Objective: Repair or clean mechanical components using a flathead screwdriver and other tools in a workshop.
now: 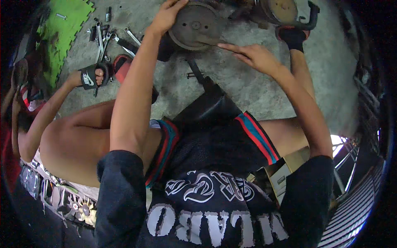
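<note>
My left hand [171, 14] is closed on the rim of a round, dull metal disc [190, 22] with holes around its middle, at the top centre. My right hand [254, 58] is at the disc's right, its fingers on a thin, flat tool [209, 41] that lies across the lower face of the disc. A dark bar [194, 68] and a black plastic or leather-like piece [202, 103] lie between my legs, below the disc.
Several wrenches and sockets [99, 37] lie left of the disc, beside a green foam mat [62, 33]. Another person's sandalled foot [93, 76] is at the left. A metal assembly with hoses [281, 10] sits top right; cardboard [289, 165] lies by my right thigh.
</note>
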The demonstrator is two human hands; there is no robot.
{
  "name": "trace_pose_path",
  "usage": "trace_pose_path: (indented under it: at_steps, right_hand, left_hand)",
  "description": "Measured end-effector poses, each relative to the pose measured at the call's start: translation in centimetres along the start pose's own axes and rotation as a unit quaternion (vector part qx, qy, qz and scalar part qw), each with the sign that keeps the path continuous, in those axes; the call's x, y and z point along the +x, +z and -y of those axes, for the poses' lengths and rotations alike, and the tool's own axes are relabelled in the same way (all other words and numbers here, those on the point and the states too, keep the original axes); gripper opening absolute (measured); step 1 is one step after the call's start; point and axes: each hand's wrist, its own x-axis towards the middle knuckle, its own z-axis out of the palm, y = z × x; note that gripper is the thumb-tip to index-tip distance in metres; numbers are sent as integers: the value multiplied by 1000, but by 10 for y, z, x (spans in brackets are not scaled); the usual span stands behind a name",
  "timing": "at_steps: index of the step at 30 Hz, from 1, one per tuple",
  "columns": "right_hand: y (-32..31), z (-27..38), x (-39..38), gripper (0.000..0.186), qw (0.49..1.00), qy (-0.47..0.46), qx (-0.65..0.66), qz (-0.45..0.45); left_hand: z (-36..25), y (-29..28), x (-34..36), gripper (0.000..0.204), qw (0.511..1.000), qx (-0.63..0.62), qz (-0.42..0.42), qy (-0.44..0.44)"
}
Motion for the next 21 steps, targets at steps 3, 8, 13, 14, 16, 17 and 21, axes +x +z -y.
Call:
trace_pose_path:
  at_steps: [3, 8, 13, 14, 16, 17, 21]
  right_hand:
    - [-7, 5, -3, 56, 1000, 8, 23, -13]
    - [43, 49, 35, 58, 991, 65, 65, -97]
    - [33, 82, 26, 57, 977, 120, 141, -103]
    - [30, 84, 24, 57, 973, 136, 166, -87]
    - [44, 84, 18, 58, 963, 110, 187, -158]
    - [52, 85, 20, 58, 949, 76, 212, -221]
    - [72, 84, 1, 60, 923, 20, 220, -316]
  left_hand:
    - [13, -1, -2, 69, 998, 51, -22, 27]
    - [28, -1, 14, 68, 996, 46, -19, 68]
    - [5, 3, -4, 73, 1000, 11, -19, 12]
    - [-1, 6, -13, 66, 998, -44, -35, 27]
    - [-4, 5, -16, 59, 993, -97, -54, 50]
    - [13, -2, -9, 57, 991, -106, -50, 70]
    - [-12, 16, -39, 56, 990, -100, -64, 80]
